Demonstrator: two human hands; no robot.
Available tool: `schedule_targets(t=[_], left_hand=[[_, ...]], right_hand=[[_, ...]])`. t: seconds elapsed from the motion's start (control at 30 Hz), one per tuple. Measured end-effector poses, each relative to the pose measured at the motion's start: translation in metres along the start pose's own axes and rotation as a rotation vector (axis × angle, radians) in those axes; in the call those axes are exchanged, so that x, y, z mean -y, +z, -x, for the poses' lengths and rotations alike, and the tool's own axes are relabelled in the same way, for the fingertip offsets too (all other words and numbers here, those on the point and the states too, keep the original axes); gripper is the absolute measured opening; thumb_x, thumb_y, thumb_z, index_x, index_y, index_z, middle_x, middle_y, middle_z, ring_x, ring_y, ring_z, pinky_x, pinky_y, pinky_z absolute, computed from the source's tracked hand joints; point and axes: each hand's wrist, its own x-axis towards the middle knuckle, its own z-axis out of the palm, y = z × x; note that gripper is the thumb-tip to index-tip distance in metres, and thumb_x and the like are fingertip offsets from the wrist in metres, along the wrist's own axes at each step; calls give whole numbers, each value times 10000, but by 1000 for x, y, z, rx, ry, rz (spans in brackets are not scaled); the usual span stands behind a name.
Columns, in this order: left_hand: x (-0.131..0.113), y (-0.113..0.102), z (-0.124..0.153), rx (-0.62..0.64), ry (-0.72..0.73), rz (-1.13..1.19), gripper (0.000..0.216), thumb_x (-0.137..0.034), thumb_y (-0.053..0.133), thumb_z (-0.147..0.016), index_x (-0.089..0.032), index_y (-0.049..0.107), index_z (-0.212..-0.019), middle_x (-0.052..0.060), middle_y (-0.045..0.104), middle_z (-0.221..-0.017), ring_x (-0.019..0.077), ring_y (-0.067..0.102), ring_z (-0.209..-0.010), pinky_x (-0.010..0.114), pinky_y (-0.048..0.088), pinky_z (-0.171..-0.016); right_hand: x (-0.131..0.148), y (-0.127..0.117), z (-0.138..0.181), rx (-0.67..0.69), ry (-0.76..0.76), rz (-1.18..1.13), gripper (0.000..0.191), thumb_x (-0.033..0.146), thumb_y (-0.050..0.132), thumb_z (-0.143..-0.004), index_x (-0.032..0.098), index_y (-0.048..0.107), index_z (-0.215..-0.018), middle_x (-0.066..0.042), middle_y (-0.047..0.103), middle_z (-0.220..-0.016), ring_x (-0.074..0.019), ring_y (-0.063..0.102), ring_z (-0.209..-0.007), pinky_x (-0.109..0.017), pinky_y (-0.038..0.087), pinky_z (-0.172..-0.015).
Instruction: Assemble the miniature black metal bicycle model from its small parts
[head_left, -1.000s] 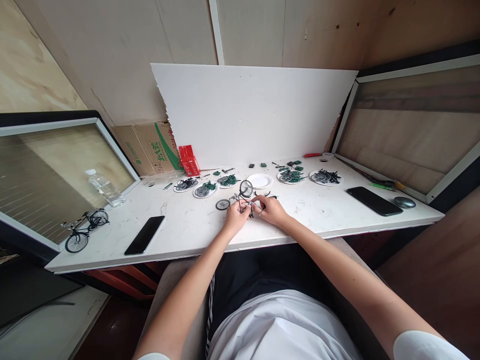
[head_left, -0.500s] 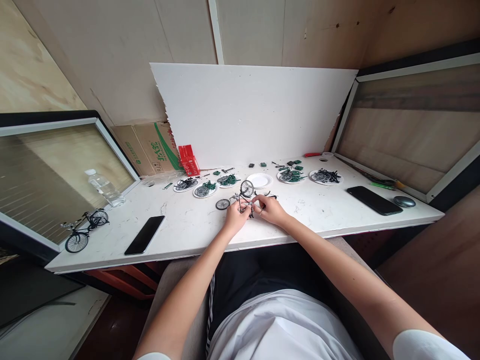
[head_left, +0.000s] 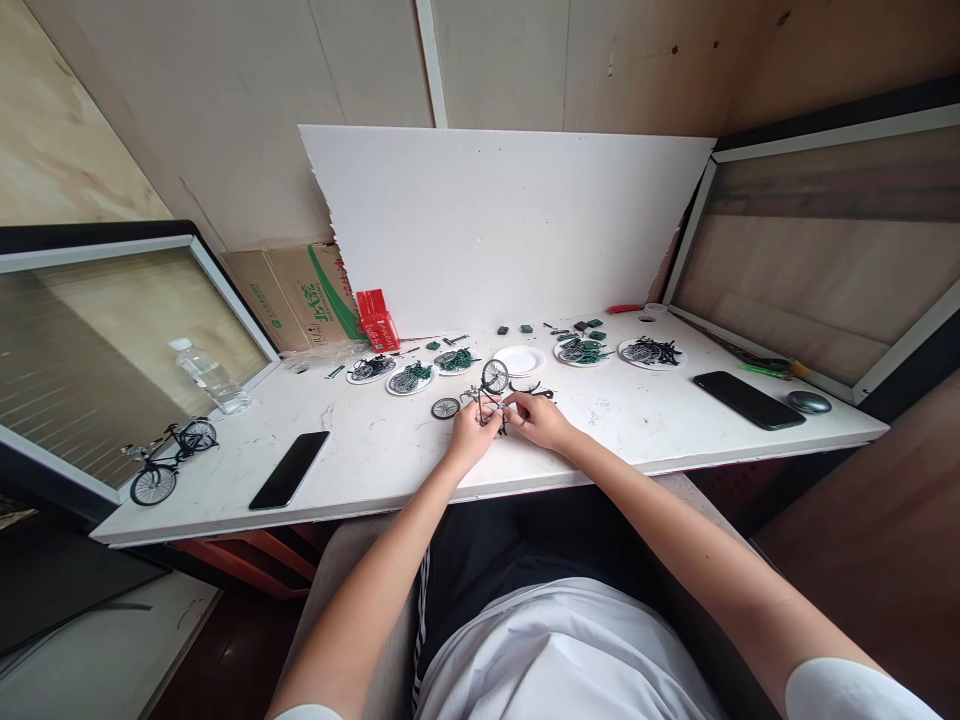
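Note:
My left hand (head_left: 475, 426) is closed on a small black model bicycle (head_left: 495, 377), held near the front middle of the white table (head_left: 375, 450). One of its spoked wheels points up above my fingers. My right hand (head_left: 538, 418) pinches at the bicycle's lower part, its fingertips meeting those of the left; any small piece between them is hidden. A separate-looking spoked wheel (head_left: 445, 408) lies just left of my left hand; whether it joins the model I cannot tell. Black curved parts (head_left: 540, 391) lie behind my right hand.
Several paper plates with green and black parts line the back, around a bare white plate (head_left: 519, 361). Another model bicycle (head_left: 174, 458) and a phone (head_left: 289, 470) are at left, by a plastic bottle (head_left: 210, 374). Another phone (head_left: 748, 401) and a mouse (head_left: 808, 402) lie at right.
The fingers of my right hand have shifted slightly at the model bicycle. The upright wheel has moved a touch to the right. My left hand keeps its hold.

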Motion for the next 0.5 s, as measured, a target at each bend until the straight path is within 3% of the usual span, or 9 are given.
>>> schedule_targets(t=[0.1, 0.33, 0.5], left_hand=[[0, 0, 0, -4, 10, -8, 211, -237, 640, -875, -162, 682, -1067, 47, 745, -886, 150, 668, -607, 291, 561, -643], [0, 0, 1, 15, 35, -28, 230, -233, 636, -882, -164, 688, -1096, 38, 738, -792, 169, 683, -616, 292, 551, -647], [4, 1, 0, 22, 60, -17, 265, -258, 640, -882, -158, 685, -1123, 43, 744, -821, 166, 678, -628, 300, 566, -649]], right_hand=[[-4, 2, -1, -21, 3, -62, 235, 332, 521, -936, 175, 669, -1028, 5, 609, -680, -145, 513, -597, -257, 355, -612], [-16, 7, -4, -22, 49, -358, 232, 393, 575, -895, 190, 641, -984, 34, 518, -662, -143, 444, -605, -271, 377, -603], [-15, 6, -5, -21, 75, -432, 266, 426, 601, -891, 186, 649, -997, 1, 586, -720, -161, 490, -657, -287, 409, -636]])
